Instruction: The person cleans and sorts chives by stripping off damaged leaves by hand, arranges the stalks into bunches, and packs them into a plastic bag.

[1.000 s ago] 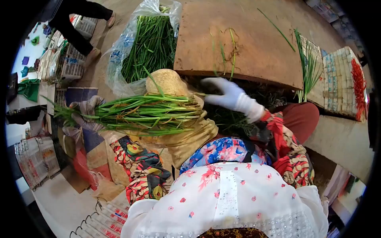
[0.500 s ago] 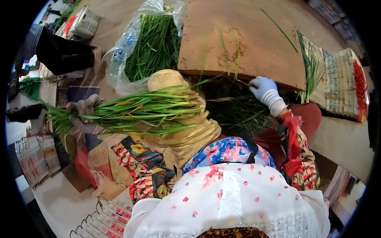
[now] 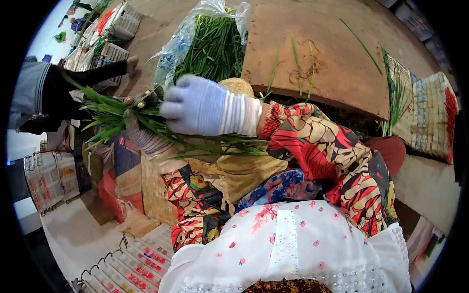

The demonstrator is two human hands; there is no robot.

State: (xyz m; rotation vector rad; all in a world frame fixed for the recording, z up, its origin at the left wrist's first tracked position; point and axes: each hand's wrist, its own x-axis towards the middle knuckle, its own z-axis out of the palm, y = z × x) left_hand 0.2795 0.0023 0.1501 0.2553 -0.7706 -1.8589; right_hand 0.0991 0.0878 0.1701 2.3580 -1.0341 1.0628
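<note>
My left hand point(image 3: 143, 135), in a grey striped glove with bare fingertips, is closed around a bunch of long green chive-like leaves point(image 3: 105, 117). The leaf tips point left, and the rest of the bunch stretches right over my lap. My right hand point(image 3: 200, 106), in a pale blue and white glove, lies over the middle of the bunch, close to the left fingertips. Its fingers are curled, with the back of the hand toward me, so what they grip is hidden. Behind it stands a clear plastic bag point(image 3: 168, 53) filled with more green leaves point(image 3: 212, 49).
A brown board point(image 3: 317, 58) at the upper right carries a few loose stalks point(image 3: 299, 63). Right of it are more stalks point(image 3: 398, 102) and a white crate with red ties point(image 3: 432, 115). Another person's dark-clad leg point(image 3: 93, 73) is at the left, near crates point(image 3: 115, 61).
My right hand has come from the board's front edge across to the bunch, beside my left hand. The left hand still holds the bunch. The view has shifted slightly.
</note>
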